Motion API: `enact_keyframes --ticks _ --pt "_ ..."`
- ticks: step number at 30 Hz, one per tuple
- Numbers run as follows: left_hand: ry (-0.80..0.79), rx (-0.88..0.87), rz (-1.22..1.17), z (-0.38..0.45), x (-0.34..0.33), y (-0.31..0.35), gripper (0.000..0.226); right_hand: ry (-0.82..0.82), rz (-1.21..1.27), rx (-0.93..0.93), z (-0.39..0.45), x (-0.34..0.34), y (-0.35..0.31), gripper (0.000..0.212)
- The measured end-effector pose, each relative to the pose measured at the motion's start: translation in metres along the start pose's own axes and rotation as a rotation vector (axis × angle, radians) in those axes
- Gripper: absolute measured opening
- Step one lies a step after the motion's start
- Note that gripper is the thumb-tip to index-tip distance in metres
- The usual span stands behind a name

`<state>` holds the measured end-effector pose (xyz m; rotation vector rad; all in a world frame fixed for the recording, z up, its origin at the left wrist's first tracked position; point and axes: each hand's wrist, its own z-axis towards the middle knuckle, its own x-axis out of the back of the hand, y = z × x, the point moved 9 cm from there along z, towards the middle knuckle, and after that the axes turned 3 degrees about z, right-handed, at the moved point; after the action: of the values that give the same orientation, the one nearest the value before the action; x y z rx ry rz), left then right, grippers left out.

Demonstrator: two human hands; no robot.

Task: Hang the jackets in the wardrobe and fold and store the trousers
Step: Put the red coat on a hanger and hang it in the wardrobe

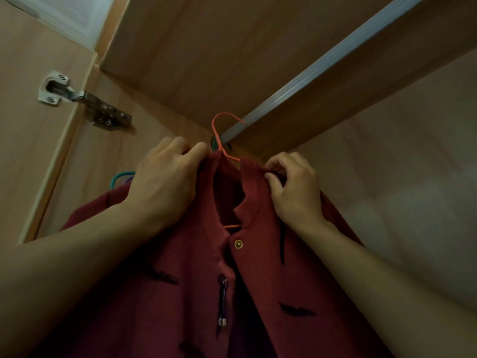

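A dark red jacket [180, 293] with black marks and a brass snap hangs on an orange wire hanger [219, 127] inside the wardrobe. The hanger's hook sits just beside the silver rail [322, 63]; whether it rests on the rail I cannot tell. My left hand [165, 182] pinches the left side of the collar. My right hand [291, 187] grips the right side of the collar. A black zip pull [222, 301] dangles down the open front.
A teal hanger [121, 177] peeks out behind the jacket's left shoulder. A metal door hinge [82, 102] is fixed at the left on the open wardrobe door. Wooden panels close in above and to the right.
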<state>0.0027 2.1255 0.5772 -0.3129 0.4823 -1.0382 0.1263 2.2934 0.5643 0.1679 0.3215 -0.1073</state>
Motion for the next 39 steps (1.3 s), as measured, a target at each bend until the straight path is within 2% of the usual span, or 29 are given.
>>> enact_keyframes --ticks 12,18,22,26,29,31,33,36,39 --pt "-0.061 0.131 0.125 0.053 -0.051 -0.025 0.021 -0.012 0.017 -0.102 0.059 -0.068 0.047 0.016" --pt "-0.143 0.074 0.098 0.054 -0.074 -0.011 0.024 -0.020 0.011 -0.229 0.039 -0.081 0.077 0.015" --pt "-0.184 0.008 0.128 0.046 -0.090 0.010 0.024 -0.003 0.040 -0.247 0.008 -0.082 0.099 0.012" --pt "-0.155 0.030 0.164 0.034 -0.089 0.008 0.020 0.027 0.054 -0.229 -0.006 -0.084 0.095 0.012" --pt "-0.138 -0.036 0.202 0.030 -0.082 0.009 0.016 0.029 0.062 -0.234 -0.010 -0.083 0.090 0.012" --pt "-0.175 -0.095 0.263 0.023 -0.080 0.015 0.018 -0.024 0.040 -0.236 -0.019 -0.083 0.088 0.019" --pt "-0.252 -0.140 0.352 0.007 -0.083 0.018 0.033 -0.120 -0.009 -0.230 -0.032 -0.084 0.087 0.036" --pt "-0.420 -0.131 0.466 -0.018 -0.075 0.019 0.066 -0.364 -0.139 -0.299 -0.064 -0.086 0.098 0.060" --pt "-0.554 -0.107 0.549 -0.050 -0.064 0.019 0.078 -0.547 -0.226 -0.393 -0.107 -0.078 0.111 0.072"
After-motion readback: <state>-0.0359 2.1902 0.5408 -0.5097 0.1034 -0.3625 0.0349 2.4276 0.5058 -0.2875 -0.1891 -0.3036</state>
